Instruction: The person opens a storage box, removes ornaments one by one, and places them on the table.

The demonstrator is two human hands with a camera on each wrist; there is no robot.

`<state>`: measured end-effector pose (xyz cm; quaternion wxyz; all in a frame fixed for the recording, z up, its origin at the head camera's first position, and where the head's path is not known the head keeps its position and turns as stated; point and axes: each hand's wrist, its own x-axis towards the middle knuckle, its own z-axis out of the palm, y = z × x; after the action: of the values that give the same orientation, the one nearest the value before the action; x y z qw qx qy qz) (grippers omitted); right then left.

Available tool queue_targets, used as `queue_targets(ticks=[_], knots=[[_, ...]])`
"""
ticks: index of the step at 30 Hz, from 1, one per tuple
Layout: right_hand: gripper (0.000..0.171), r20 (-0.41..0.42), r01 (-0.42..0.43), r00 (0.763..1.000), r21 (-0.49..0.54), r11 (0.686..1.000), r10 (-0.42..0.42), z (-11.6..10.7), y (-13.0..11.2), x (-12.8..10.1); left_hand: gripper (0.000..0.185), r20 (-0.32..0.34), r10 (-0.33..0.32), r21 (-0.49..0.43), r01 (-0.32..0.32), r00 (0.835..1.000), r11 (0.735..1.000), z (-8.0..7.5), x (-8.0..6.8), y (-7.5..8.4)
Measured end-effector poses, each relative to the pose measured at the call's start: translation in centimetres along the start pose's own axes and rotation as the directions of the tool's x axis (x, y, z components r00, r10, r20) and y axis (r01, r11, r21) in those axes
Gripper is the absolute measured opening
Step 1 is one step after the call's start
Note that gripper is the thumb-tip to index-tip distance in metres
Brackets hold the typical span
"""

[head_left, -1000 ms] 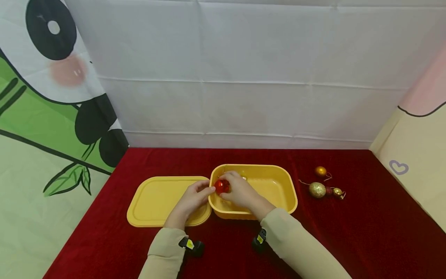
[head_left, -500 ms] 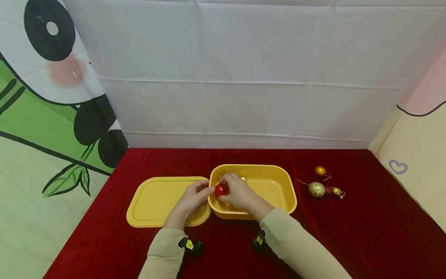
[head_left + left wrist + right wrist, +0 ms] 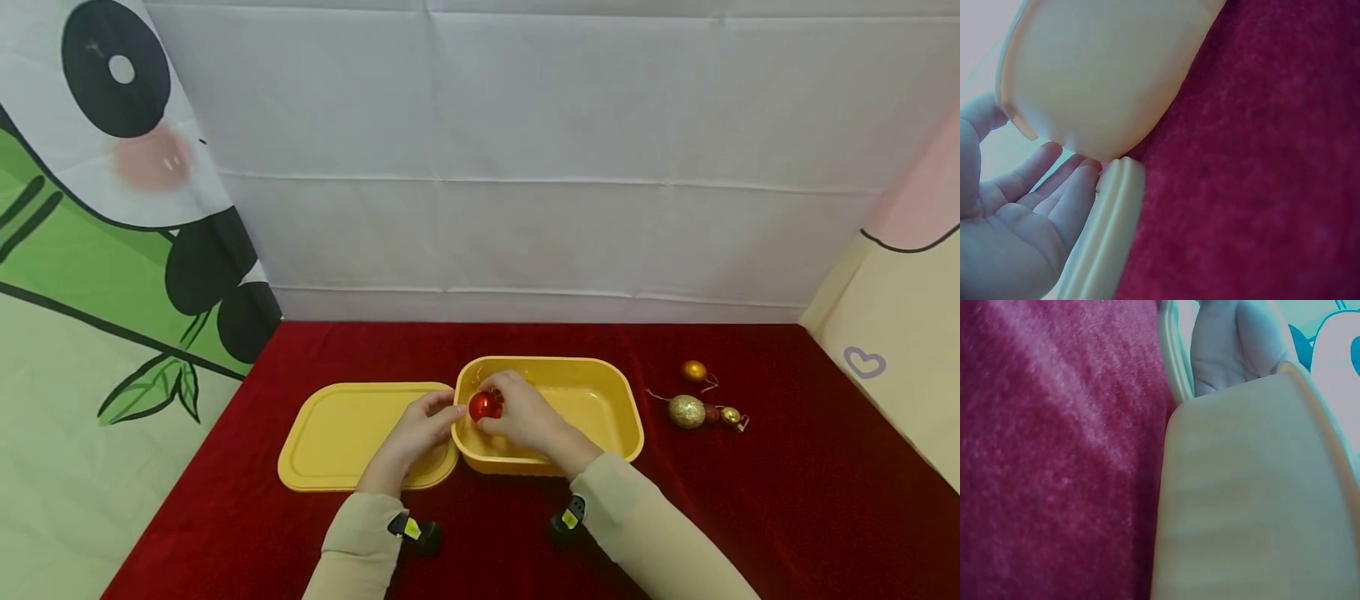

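My right hand (image 3: 520, 414) reaches into the yellow box (image 3: 600, 408) and pinches a shiny red Christmas ball (image 3: 485, 406) near the left wall. The right wrist view shows the box's outer wall (image 3: 1254, 487), with the right hand hidden behind it. At the box's left end, my left hand (image 3: 417, 435) holds the wall, its thumb at the rim and its fingers against the outside. The left wrist view shows those fingertips under the wall (image 3: 1104, 75), beside the edge of the yellow lid (image 3: 1107, 231).
Left of the box, the flat yellow lid (image 3: 345, 433) lies on the red cloth (image 3: 750, 517). To the right sit a glittery gold ball (image 3: 686, 412), a small dark red ball (image 3: 711, 413), a small gold ball (image 3: 729, 415) and an orange-gold ball (image 3: 693, 371). A white backdrop (image 3: 540, 167) stands behind.
The red Christmas ball has shifted slightly right inside the box with the right hand. A small gold thing seen behind that hand earlier is now mostly covered. The left hand stays at the rim.
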<state>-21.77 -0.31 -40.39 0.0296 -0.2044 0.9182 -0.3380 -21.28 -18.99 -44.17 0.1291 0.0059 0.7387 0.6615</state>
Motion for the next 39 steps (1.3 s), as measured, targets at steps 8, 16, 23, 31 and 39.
queue_targets(ticks=[8, 16, 23, 31, 39], knots=[[0.041, 0.001, 0.014, 1.000, 0.000, 1.000, -0.014, -0.5, 0.3, -0.6, 0.051, -0.004, -0.002, 0.005, 0.002, 1.000, 1.000, 0.1, 0.2, -0.2], [0.042, -0.015, 0.011, 1.000, 0.026, 1.000, -0.010, -1.0, 0.5, -1.1, 0.052, 0.007, 0.005, 0.006, -0.005, 1.000, 1.000, 0.0, 0.2, -0.3], [0.043, -0.034, -0.002, 0.999, 0.024, 1.000, 0.003, -1.4, 0.9, -1.5, 0.052, 0.006, -0.003, -0.014, 0.003, 1.000, 1.000, -0.1, 0.2, -0.2], [0.043, -0.065, -0.016, 0.998, 0.029, 0.999, 0.018, -2.1, 1.4, -2.3, 0.052, 0.009, 0.008, -0.003, -0.008, 1.000, 1.000, -0.2, 0.0, -0.1], [0.044, -0.093, -0.032, 0.995, 0.023, 0.999, 0.034, -2.9, 2.0, -3.1, 0.051, 0.003, 0.004, -0.007, -0.004, 1.000, 1.000, -0.2, -0.1, 0.0]])
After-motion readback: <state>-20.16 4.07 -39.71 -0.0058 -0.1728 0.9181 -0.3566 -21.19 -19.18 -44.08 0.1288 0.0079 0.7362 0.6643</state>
